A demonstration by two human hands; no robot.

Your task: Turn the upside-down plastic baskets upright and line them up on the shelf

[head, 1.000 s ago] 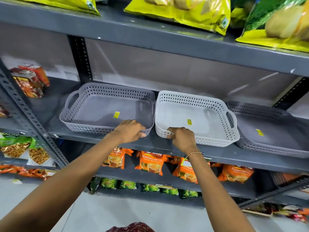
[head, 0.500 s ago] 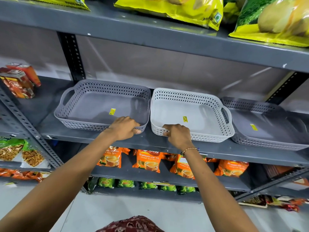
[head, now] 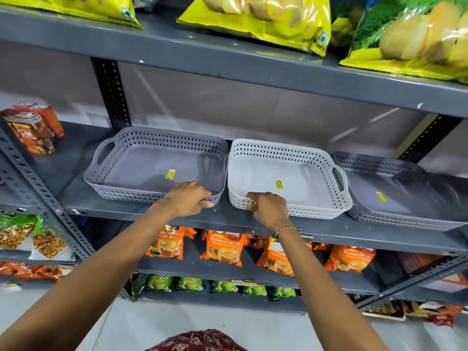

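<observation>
Three perforated plastic baskets stand in a row on the grey metal shelf (head: 157,219). The left grey basket (head: 141,171) and the white basket (head: 298,171) are upright, side by side and almost touching. My left hand (head: 188,198) grips the grey basket's near rim at its right front corner. The white basket's near rim is held at its left front corner by my right hand (head: 268,209). A second grey basket (head: 405,193) sits at the right, seemingly open side up, with no hand on it. Each basket has a yellow sticker on its floor.
Red cartons (head: 33,127) stand at the shelf's left end. Yellow and green snack bags (head: 266,19) overhang the shelf above. Orange tea packets (head: 222,247) fill the shelf below. Slotted uprights (head: 111,95) frame the bay.
Both hands stay on the same basket rims. The grey and white baskets sit slightly closer together than a second ago. The right basket has not moved.
</observation>
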